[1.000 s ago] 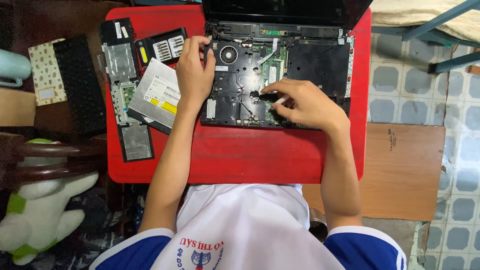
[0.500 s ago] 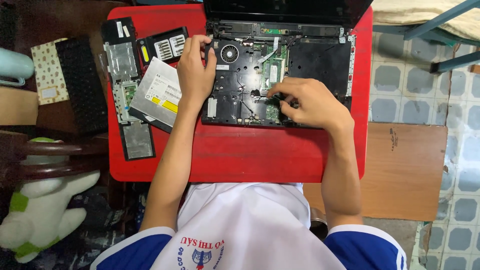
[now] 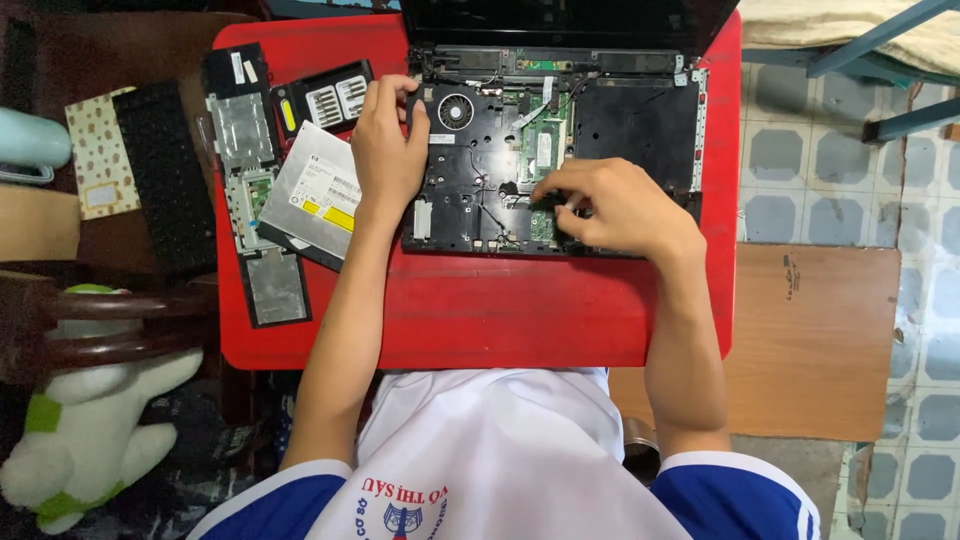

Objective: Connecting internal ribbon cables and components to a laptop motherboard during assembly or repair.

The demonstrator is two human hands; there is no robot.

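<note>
Left grip: left hand (image 3: 388,150) lies palm down on the upper left corner of the opened laptop base (image 3: 560,150), fingers curled over its edge beside the round cooling fan (image 3: 456,110); it steadies the base and clasps nothing loose.
Right grip: right hand (image 3: 618,208) has its fingertips pinched together on the green circuit board (image 3: 545,150) near the base's front edge; whether a small part sits between them cannot be told.
Laptop base: sits at the far edge of the red tabletop (image 3: 480,310), its dark screen tipped back past that edge.
Labels: silver optical drive (image 3: 315,195), near the tabletop's left edge, carries a white sticker and a yellow rectangular one; black cover panel (image 3: 325,98) at the far left corner has two pale vent-like patches and a yellow strip.
Off the tabletop: black keyboard (image 3: 162,180) lies left of it.
Change: right hand has drawn slightly leftward along the board since half a second ago; left hand holds the same corner.
</note>
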